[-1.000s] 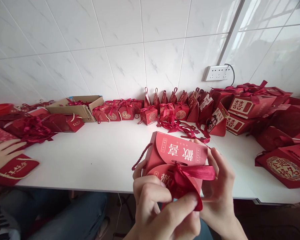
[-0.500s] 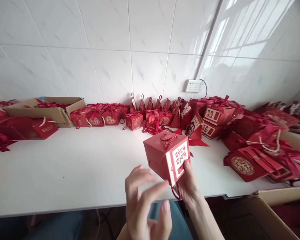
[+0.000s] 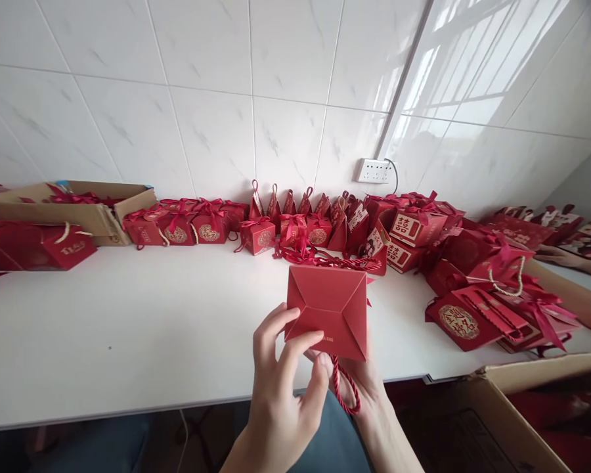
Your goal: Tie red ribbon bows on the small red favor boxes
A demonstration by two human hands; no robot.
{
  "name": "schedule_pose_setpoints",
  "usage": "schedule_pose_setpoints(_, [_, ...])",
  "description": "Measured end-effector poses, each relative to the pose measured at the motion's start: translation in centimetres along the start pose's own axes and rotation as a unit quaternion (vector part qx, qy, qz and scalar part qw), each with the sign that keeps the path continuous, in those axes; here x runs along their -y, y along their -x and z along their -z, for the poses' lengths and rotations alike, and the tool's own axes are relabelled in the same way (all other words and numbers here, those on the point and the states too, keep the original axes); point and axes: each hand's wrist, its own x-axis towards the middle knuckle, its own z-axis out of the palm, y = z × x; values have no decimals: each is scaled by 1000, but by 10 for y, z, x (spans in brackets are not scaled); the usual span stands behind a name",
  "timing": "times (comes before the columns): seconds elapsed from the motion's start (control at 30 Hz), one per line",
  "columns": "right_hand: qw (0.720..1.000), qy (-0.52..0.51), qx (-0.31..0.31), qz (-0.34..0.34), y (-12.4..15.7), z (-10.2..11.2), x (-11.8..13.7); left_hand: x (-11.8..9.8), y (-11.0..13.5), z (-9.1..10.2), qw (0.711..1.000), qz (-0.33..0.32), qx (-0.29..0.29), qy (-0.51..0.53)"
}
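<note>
Red gift box (image 3: 328,312), one: held above the table (image 3: 152,341), near its front edge, creased panel facing the wearer. Right hand (image 3: 364,384): gripping the box from behind, fingers mostly hidden; twisted red cord (image 3: 349,397) at palm. Left hand (image 3: 283,378): fingers spread, tips against the panel. Ribbon-tied boxes (image 3: 209,231): table's rear. Open cardboard carton (image 3: 49,215): table's rear left.

Single head cam, worn by the person, sits above the near side of the white surface (image 3: 177,341), facing forward and down across it to the tiled wall (image 3: 211,112) behind it. Close range: left hand (image 3: 283,378) and right hand (image 3: 367,387) show large over the surface's near edge. Wide field, reaching from wall beyond the surface to carton (image 3: 546,369) off its near right edge.
</note>
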Motion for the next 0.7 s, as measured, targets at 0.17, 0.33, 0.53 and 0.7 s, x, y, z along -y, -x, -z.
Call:
schedule_pose_setpoints(0.17, [989,-123,-36,-69,10,3,2,-1,-1,4,998,-28,40,-50])
schedule_pose_setpoints(0.33, [980,-162,-55,-101,12,-4,7,11,-12,12,988,46,92,-117])
schedule_pose_setpoints(0.53, [982,-141,-91,-84,6,-6,4,25,-10,26,990,81,41,-105])
schedule_pose_setpoints(0.7, [981,-60,-71,-168,13,25,-2,27,-4,35,974,71,179,-122])
